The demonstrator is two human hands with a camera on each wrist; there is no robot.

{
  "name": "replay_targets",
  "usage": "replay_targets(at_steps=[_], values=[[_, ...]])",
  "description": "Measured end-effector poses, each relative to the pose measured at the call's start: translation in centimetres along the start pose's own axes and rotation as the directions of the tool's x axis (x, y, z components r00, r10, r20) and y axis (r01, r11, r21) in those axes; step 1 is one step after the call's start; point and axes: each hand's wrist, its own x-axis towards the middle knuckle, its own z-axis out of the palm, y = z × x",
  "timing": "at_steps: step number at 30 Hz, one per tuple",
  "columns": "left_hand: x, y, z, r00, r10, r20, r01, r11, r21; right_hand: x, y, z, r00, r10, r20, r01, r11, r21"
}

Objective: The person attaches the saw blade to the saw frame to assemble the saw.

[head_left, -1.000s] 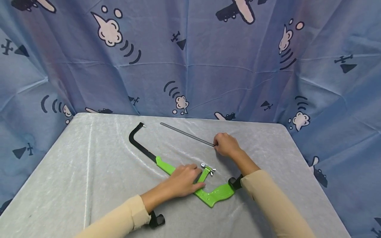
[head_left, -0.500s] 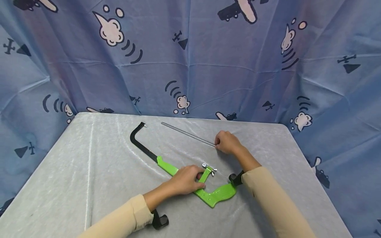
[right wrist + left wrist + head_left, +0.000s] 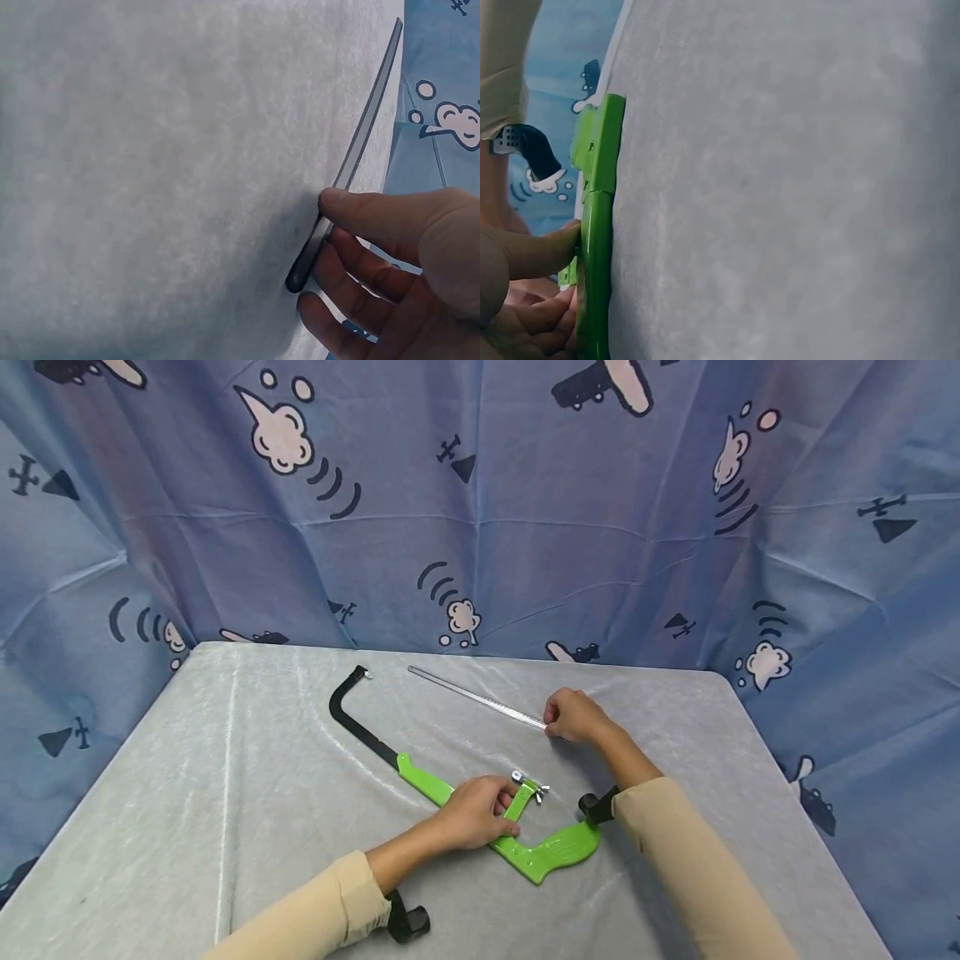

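Left hand grips green saw frame; right hand pinches slim blade

The saw frame lies slantwise on the pale grey worktop, its black arm hooking up at the far left, its green handle at the near right; the left hand is clamped on the green bar beside the short post, thumb against one side and fingers bent round the other in the left wrist view; a wing nut sits at the top of that post.

The blade stretches beyond the frame, apart from it, running from near the tip of the black arm down to the right hand; that hand is closed on it between thumb and fingers, and the right wrist view shows the blade's dark, rounded near end poking out past the thumb; whether the far end touches the worktop, I cannot tell.

Both forearms wear beige sleeves, each with a black bracket at the cuff; the one at the right cuff appears right next to the handle in the head view; behind the worktop hangs a blue curtain printed with planes and clouds.
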Motion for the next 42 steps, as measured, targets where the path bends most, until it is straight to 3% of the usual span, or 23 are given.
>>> replay_targets(at_steps=[13, 21, 29, 38, 42], values=[[-0.1, 0.3, 0.2, 1.000, -0.002, -0.018, 0.002, 1.000, 0.006, -0.2, 0.4, -0.2, 0.998, -0.058, -0.019, 0.059, 0.997, 0.041], [-0.1, 0.3, 0.3, 0.999, -0.035, -0.024, 0.035, 0.999, -0.011, -0.4, 0.5, 0.0, 0.997, -0.079, -0.019, 0.080, 0.994, 0.080], [-0.3, 0.4, 0.2, 0.999, -0.048, -0.016, 0.048, 0.999, -0.015, -0.7, 1.2, 0.0, 0.988, -0.154, -0.006, 0.153, 0.976, 0.155], [-0.3, 0.2, 0.2, 0.999, -0.049, -0.018, 0.049, 0.999, -0.016, -1.0, 1.8, -0.1, 0.989, -0.110, 0.095, 0.077, 0.953, 0.294], [-0.3, 0.1, 0.2, 0.999, -0.043, -0.020, 0.043, 0.999, -0.018, -1.1, 1.8, -0.1, 0.987, -0.076, 0.143, 0.017, 0.926, 0.376]])
